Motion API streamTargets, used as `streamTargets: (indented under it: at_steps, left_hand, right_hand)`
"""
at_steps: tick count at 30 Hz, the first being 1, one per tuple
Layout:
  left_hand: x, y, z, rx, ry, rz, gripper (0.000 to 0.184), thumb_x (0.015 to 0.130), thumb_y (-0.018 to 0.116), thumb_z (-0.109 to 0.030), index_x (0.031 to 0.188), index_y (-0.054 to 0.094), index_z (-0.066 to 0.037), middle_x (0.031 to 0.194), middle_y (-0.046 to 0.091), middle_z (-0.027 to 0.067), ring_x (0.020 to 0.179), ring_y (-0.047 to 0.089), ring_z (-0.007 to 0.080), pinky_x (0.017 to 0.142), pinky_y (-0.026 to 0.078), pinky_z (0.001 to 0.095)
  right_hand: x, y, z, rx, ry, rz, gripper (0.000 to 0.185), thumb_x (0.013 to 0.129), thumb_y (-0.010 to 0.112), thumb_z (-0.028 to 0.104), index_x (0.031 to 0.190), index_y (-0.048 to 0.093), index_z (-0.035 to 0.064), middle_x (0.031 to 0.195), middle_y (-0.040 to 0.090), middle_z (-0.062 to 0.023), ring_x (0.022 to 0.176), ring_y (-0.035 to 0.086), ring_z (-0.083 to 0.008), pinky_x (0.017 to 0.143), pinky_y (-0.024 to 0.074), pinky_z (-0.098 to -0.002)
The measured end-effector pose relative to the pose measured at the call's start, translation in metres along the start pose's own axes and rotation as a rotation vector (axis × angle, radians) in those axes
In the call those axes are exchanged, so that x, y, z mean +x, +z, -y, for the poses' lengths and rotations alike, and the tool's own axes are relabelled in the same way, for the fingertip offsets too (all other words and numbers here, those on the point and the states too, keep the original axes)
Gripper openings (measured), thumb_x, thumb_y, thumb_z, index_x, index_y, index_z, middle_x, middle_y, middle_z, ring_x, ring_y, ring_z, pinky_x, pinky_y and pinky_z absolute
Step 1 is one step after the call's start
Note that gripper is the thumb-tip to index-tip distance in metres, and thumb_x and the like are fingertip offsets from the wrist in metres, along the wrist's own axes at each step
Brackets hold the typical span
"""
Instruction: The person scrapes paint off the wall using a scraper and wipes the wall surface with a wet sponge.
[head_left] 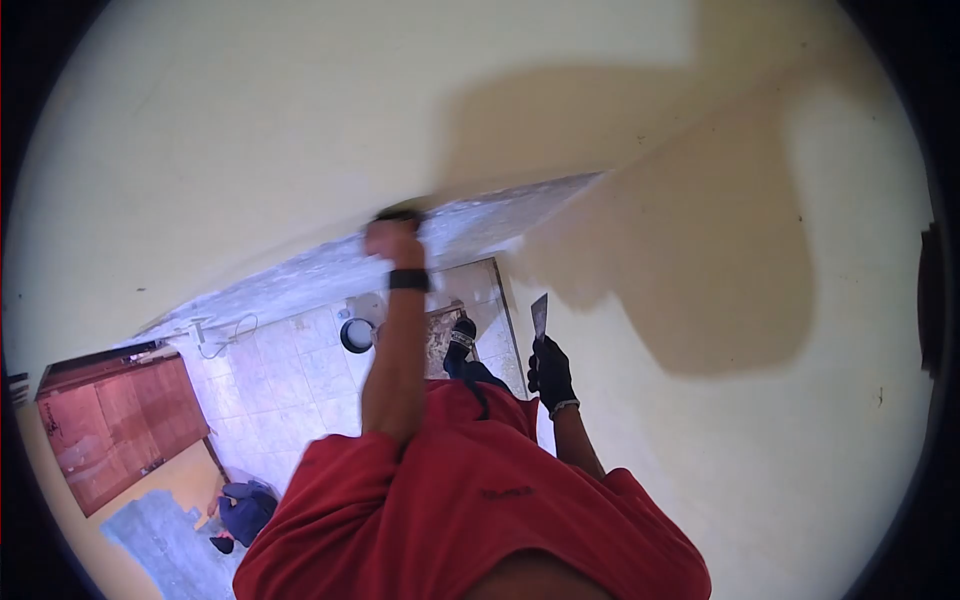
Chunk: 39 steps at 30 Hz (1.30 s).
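Note:
My left hand (392, 241), with a black band on its wrist, is raised against the cream wall (280, 130), at the upper edge of a scraped, greyish-white strip (330, 272). It is blurred and closed around a dark object (400, 215) whose kind I cannot make out. Lower on the right, my right hand (551, 375) wears a black glove and grips a putty knife (540, 316). The blade points up and away from me, apart from the scraped strip. The knife's handle is mostly hidden in the glove.
Below on the tiled floor (310, 385) stands a dark bucket (357, 335) with pale contents, near my sandalled foot (461, 338). A white cable (228, 338) hangs by the wall. Reddish wooden doors (130, 420) are at left. Another person (247, 512) in blue is at lower left.

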<state>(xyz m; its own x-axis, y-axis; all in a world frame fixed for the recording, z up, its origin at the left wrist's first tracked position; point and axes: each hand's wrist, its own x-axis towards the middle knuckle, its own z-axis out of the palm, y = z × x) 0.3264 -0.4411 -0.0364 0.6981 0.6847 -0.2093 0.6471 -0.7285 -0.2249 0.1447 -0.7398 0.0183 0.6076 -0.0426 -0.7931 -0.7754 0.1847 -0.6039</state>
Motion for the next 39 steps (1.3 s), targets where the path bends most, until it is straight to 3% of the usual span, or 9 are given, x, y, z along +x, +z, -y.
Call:
streamTargets:
  at_steps: [7, 11, 17, 22, 27, 29, 31, 35, 39]
  left_hand:
    - [-0.093, -0.108, -0.227, -0.573, 0.170, 0.312, 0.026, 0.088, 0.054, -0.028, 0.104, 0.058, -0.008, 0.102, 0.061, 0.0106, 0.091, 0.060, 0.0280, 0.059, 0.049, 0.0465]
    - [-0.128, -0.127, -0.251, -0.308, 0.264, -0.091, 0.023, 0.085, 0.061, -0.041, 0.079, 0.065, -0.019, 0.083, 0.064, 0.0022, 0.084, 0.063, 0.0185, 0.061, 0.048, 0.0328]
    - [-0.034, -0.016, -0.042, -1.028, 0.706, -0.441, 0.019, 0.080, 0.063, -0.017, 0.094, 0.065, -0.004, 0.091, 0.067, 0.0084, 0.068, 0.062, 0.0221, 0.059, 0.047, 0.0362]
    - [0.014, -0.033, 0.079, -0.951, 0.223, 0.178, 0.018, 0.089, 0.044, -0.010, 0.094, 0.060, -0.004, 0.081, 0.061, 0.0055, 0.063, 0.051, 0.0143, 0.058, 0.046, 0.0288]
    - [-0.013, -0.064, 0.040, -0.264, 0.171, -0.093, 0.032, 0.072, 0.070, -0.020, 0.098, 0.068, -0.001, 0.097, 0.070, 0.0141, 0.093, 0.067, 0.0236, 0.082, 0.052, 0.0345]
    - [0.046, 0.054, -0.007, -1.240, 0.570, -0.174, 0.027, 0.068, 0.068, -0.027, 0.086, 0.071, -0.007, 0.091, 0.068, 0.0185, 0.088, 0.066, 0.0317, 0.076, 0.053, 0.0423]
    - [-0.022, -0.024, -0.081, -0.387, 0.352, -0.282, 0.037, 0.073, 0.064, -0.031, 0.091, 0.069, 0.001, 0.088, 0.067, 0.0208, 0.092, 0.065, 0.0345, 0.084, 0.050, 0.0430]
    - [-0.072, -0.074, -0.194, -0.682, 0.886, -0.240, 0.028, 0.077, 0.070, -0.031, 0.094, 0.070, -0.009, 0.087, 0.070, 0.0090, 0.080, 0.067, 0.0265, 0.077, 0.052, 0.0337]
    - [-0.115, -0.141, -0.254, -0.819, 0.719, 0.066, 0.027, 0.078, 0.068, -0.028, 0.086, 0.067, -0.002, 0.084, 0.069, 0.0082, 0.080, 0.066, 0.0209, 0.078, 0.051, 0.0306]
  right_hand:
    - [0.002, -0.004, 0.007, 0.207, -0.142, -0.048, 0.015, 0.094, 0.051, 0.027, 0.086, 0.049, 0.0143, 0.057, 0.042, 0.0037, 0.037, 0.039, -0.0083, 0.030, 0.0325, -0.0244]
    - [0.004, -0.029, -0.013, 0.210, -0.127, -0.107, 0.019, 0.094, 0.050, 0.032, 0.089, 0.051, 0.0138, 0.058, 0.044, 0.0018, 0.038, 0.041, -0.0087, 0.032, 0.0338, -0.0233]
    - [0.020, -0.036, -0.009, 0.388, -0.084, -0.110, 0.019, 0.093, 0.052, 0.034, 0.087, 0.051, 0.0164, 0.061, 0.046, 0.0009, 0.039, 0.043, -0.0102, 0.032, 0.0350, -0.0270]
    - [0.036, 0.029, 0.043, 0.293, -0.200, 0.071, 0.020, 0.091, 0.056, 0.033, 0.095, 0.055, 0.0133, 0.066, 0.051, -0.0001, 0.047, 0.048, -0.0094, 0.037, 0.0378, -0.0258]
    - [0.019, 0.067, 0.064, 0.501, -0.200, 0.230, 0.024, 0.090, 0.060, 0.030, 0.103, 0.055, 0.0103, 0.068, 0.052, 0.0008, 0.046, 0.048, -0.0088, 0.036, 0.0375, -0.0254]
    - [0.009, 0.065, 0.061, 0.695, -0.163, 0.203, 0.023, 0.091, 0.058, 0.030, 0.102, 0.056, 0.0111, 0.069, 0.053, 0.0006, 0.048, 0.049, -0.0091, 0.038, 0.0385, -0.0251]
    - [0.007, 0.052, 0.047, 0.656, -0.195, 0.173, 0.021, 0.092, 0.056, 0.032, 0.099, 0.056, 0.0118, 0.072, 0.054, 0.0000, 0.050, 0.050, -0.0095, 0.039, 0.0390, -0.0248]
    - [0.002, 0.016, 0.013, 0.579, -0.158, -0.023, 0.022, 0.092, 0.056, 0.032, 0.103, 0.056, 0.0127, 0.071, 0.054, -0.0009, 0.049, 0.050, -0.0108, 0.038, 0.0375, -0.0253]
    - [-0.001, -0.008, -0.023, 0.616, -0.118, -0.132, 0.024, 0.091, 0.058, 0.032, 0.105, 0.055, 0.0132, 0.071, 0.054, -0.0019, 0.048, 0.050, -0.0114, 0.038, 0.0366, -0.0247]
